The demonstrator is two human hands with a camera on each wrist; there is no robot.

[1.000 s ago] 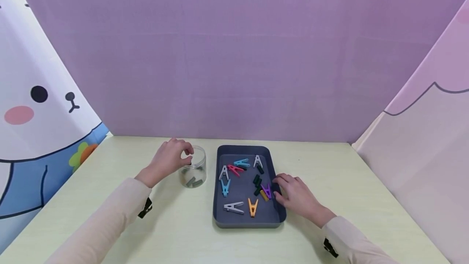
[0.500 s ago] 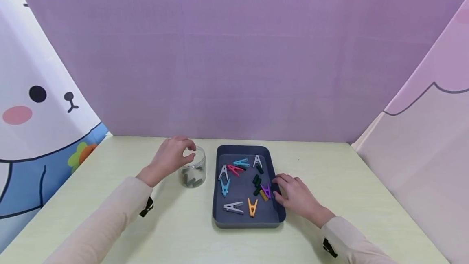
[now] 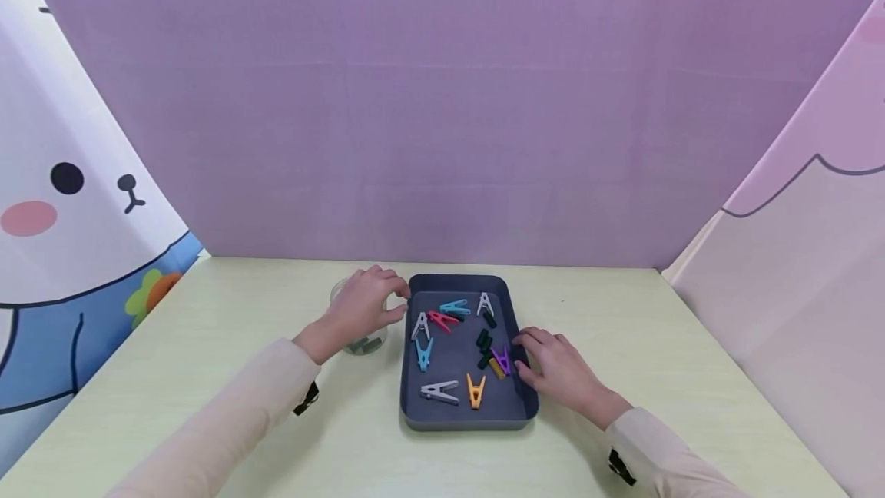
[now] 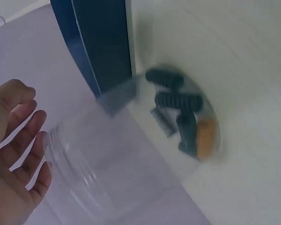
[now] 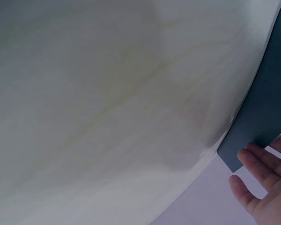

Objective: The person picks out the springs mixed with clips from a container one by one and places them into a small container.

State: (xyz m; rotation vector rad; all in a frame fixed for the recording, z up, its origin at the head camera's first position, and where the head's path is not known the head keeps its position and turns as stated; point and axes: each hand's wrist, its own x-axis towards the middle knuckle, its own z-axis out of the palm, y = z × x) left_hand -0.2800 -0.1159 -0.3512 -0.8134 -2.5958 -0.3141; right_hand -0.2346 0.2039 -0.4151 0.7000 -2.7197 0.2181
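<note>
My left hand (image 3: 362, 307) hovers above the clear jar (image 3: 379, 336), its fingertips close to the left rim of the dark grey tray (image 3: 470, 424). Thumb and fingers are loosely bent and apart, with nothing between them. Through the jar's wall, in the left wrist view, show several dark ribbed pieces (image 4: 179, 101) and an orange piece (image 4: 206, 138). My right hand (image 3: 563, 375) rests its fingertips at the tray's right side. Beside them in the tray lie a purple clip (image 3: 502, 360), a yellow ribbed piece (image 3: 496, 368) and several dark green ribbed pieces (image 3: 485, 340).
Further clips are spread over the tray: a red clip (image 3: 442, 320), an orange clip (image 3: 475, 391), a grey clip (image 3: 439, 392), a blue clip (image 3: 424, 354) and others. The pale table (image 3: 622, 306) ends at a purple backdrop (image 3: 442, 137).
My left hand has let a small dark piece go at the jar's mouth and moved right towards the tray. The right hand has stayed in place.
</note>
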